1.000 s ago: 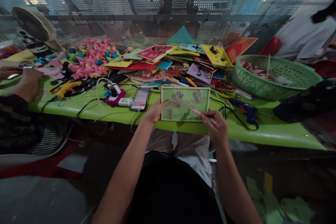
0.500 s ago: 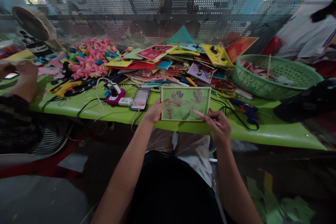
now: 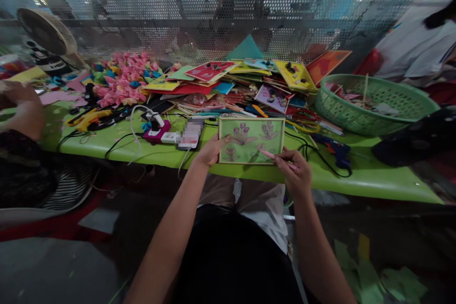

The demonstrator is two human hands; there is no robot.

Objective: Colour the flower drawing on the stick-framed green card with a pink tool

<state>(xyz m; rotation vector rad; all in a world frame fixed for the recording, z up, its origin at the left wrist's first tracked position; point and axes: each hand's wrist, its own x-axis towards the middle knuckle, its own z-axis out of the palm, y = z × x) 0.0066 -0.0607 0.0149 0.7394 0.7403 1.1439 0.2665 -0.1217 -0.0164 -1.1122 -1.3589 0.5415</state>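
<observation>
Near the table's front edge, a green card (image 3: 251, 149) with a pale raised border bears several drawn flowers, the upper ones tinted purple. My left hand (image 3: 211, 151) grips its left side, thumb lying over the border and fingers behind. In my right hand (image 3: 296, 169), closed in a writing grip, is a slim pink pen (image 3: 266, 153); whether it is a pen or a coloured pencil is hard to tell. Its tip points at the lower right flower, on or just above the card. That lower flower shows mostly as outline.
Behind the card lie piled coloured cards (image 3: 210, 71) and sticks. A glue gun (image 3: 332, 148) and a green basket (image 3: 374, 104) stand right; a phone (image 3: 191, 133), a purple power socket (image 3: 156, 132) with cables, and pink folded pieces (image 3: 121, 78) left. A co-worker's hand (image 3: 24, 104) is far left.
My right hand and the pink pen have shifted slightly left over the lower right flower. The card has barely moved. The co-worker's hand has moved a little left.
</observation>
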